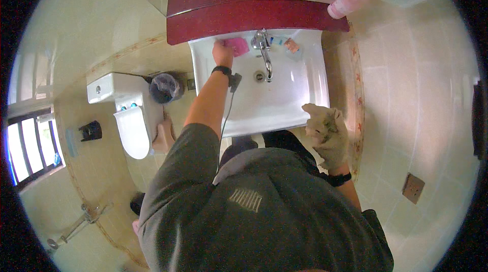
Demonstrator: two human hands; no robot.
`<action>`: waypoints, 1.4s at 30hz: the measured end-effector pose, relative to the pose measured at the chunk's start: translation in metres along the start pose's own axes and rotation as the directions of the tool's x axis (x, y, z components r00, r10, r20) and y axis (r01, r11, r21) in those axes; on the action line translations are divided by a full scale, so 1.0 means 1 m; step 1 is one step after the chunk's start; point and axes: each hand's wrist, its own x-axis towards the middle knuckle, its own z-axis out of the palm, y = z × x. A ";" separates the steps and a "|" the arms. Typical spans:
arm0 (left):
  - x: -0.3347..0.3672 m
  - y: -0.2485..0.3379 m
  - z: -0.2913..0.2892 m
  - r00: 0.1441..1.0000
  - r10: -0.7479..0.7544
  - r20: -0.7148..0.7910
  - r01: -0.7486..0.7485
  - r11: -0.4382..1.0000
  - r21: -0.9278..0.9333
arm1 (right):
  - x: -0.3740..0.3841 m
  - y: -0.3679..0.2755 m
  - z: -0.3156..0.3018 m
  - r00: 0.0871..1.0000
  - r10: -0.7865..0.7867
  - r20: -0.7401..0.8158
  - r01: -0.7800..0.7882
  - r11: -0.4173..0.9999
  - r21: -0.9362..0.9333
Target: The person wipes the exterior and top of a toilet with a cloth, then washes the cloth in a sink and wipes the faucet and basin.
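Note:
At the back left of the white sink [269, 100], my left hand [222, 52] is closed at the edge of a flat pink cloth or pad [239, 46]. Its fingertips are partly hidden. A worn beige rag [325, 128] with dark stains hangs off the sink's right front corner. My right hand [336, 169] grips it, with most of the fingers covered by the fabric. The chrome faucet [266, 56] stands behind the drain. To its right on the ledge lie an orange-brown piece [291, 45] and a small blue and white item [276, 40].
A dark red shelf [254, 18] runs above the sink, with a pink bottle [344, 5] at its right end. Left of the sink are a waste bin [165, 89] and a white toilet [133, 132]. A thin cable [226, 114] hangs from my left wrist.

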 end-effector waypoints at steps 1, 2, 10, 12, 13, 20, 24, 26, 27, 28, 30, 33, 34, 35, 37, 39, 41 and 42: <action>-0.007 0.010 -0.003 0.996 0.027 -0.091 -0.028 1.000 -0.009 | 0.001 0.000 0.000 1.000 -0.013 0.005 0.013 0.998 0.067; -0.012 0.016 -0.010 0.995 0.045 -0.084 -0.046 0.999 -0.012 | 0.000 0.000 -0.006 1.000 -0.031 0.002 0.031 0.997 0.075; -0.104 0.108 -0.128 0.947 0.276 0.164 -0.293 0.952 0.085 | -0.008 -0.024 -0.012 0.998 0.019 -0.054 -0.013 0.995 0.104; -0.137 0.200 -0.157 0.924 0.132 0.360 -0.152 0.988 0.027 | -0.014 -0.028 -0.031 0.994 -0.064 -0.087 0.077 0.984 0.162; -0.144 0.230 -0.161 0.894 0.280 0.351 -0.271 0.960 -0.077 | -0.012 -0.029 -0.046 0.997 -0.069 0.032 0.059 0.970 0.234; -0.109 0.382 -0.001 0.617 0.785 0.046 -0.781 0.619 -0.088 | -0.014 -0.036 -0.091 0.970 -0.238 0.058 0.228 0.964 0.135; -0.094 0.419 0.077 0.667 0.744 -0.029 -0.744 0.666 -0.047 | -0.027 -0.050 -0.114 0.984 -0.161 0.071 0.110 0.877 0.468; -0.098 0.410 0.096 0.706 0.707 -0.032 -0.708 0.705 -0.032 | -0.030 -0.050 -0.123 0.981 -0.192 0.034 0.153 0.866 0.476; -0.088 0.406 0.097 0.737 0.675 -0.029 -0.676 0.736 -0.037 | -0.030 -0.050 -0.125 0.959 -0.282 -0.022 0.278 0.926 0.256; -0.079 0.400 0.095 0.768 0.640 -0.034 -0.641 0.767 -0.038 | -0.028 -0.048 -0.125 0.925 -0.378 -0.045 0.379 0.925 0.014; -0.101 0.406 0.089 0.778 0.625 -0.062 -0.628 0.777 -0.046 | -0.028 -0.041 -0.149 0.940 -0.338 -0.047 0.339 0.940 0.022; -0.150 0.405 0.045 0.702 0.709 -0.068 -0.677 0.634 -0.374 | -0.029 -0.049 -0.155 0.970 -0.244 -0.012 0.240 0.943 0.230; -0.152 0.385 0.028 0.654 0.750 -0.097 -0.749 0.625 -0.220 | -0.026 -0.053 -0.150 0.983 -0.184 0.026 0.155 0.888 0.434; -0.151 0.356 0.009 0.700 0.713 -0.041 -0.670 0.636 -0.383 | -0.020 -0.061 -0.138 0.983 -0.176 0.052 0.139 0.897 0.419; -0.177 0.316 -0.044 0.769 0.630 0.113 -0.526 0.723 -0.448 | -0.004 -0.074 -0.117 0.923 -0.378 -0.076 0.385 0.902 0.193; -0.199 0.269 -0.102 0.850 0.502 0.160 -0.418 0.827 -0.375 | 0.007 -0.105 -0.074 0.792 -0.607 0.060 0.587 0.732 -0.346; -0.226 0.249 -0.154 0.903 0.397 0.162 -0.319 0.875 -0.365 | 0.035 -0.103 -0.061 0.673 -0.683 0.285 0.728 0.544 -0.416; -0.230 0.224 -0.174 0.913 0.382 0.143 -0.315 0.883 -0.349 | 0.052 -0.107 -0.045 0.654 -0.727 0.208 0.742 0.563 -0.366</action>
